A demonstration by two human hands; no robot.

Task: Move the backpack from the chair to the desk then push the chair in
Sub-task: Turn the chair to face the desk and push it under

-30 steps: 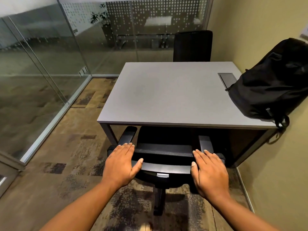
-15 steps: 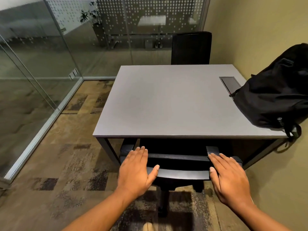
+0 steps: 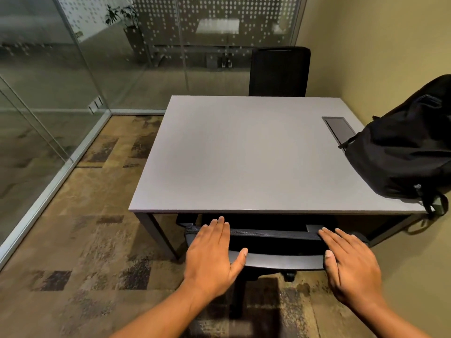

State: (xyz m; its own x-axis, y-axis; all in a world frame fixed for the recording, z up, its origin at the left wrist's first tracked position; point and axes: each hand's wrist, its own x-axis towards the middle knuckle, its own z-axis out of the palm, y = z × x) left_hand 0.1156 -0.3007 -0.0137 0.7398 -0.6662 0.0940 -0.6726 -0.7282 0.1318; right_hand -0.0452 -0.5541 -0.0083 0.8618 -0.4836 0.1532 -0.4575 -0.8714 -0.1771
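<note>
A black backpack (image 3: 405, 152) lies on the right end of the grey desk (image 3: 244, 154), leaning against the yellow wall, a strap hanging over the desk's front corner. The black office chair (image 3: 275, 241) stands under the desk's front edge; only the top of its backrest and part of its base show. My left hand (image 3: 212, 254) lies flat on the left part of the backrest top, fingers spread, thumb against the back. My right hand (image 3: 349, 262) rests flat on the right part in the same way.
A second black chair (image 3: 279, 71) stands at the far side of the desk. Glass partition walls (image 3: 61, 93) run along the left and back. A yellow wall (image 3: 380, 57) closes the right side. A dark cable hatch (image 3: 338, 126) sits in the desktop. Patterned carpet (image 3: 85, 240) covers the floor.
The chair has slid further under the desk; its armrests are now hidden beneath the top. Both hands stayed on the backrest and moved forward with it.
</note>
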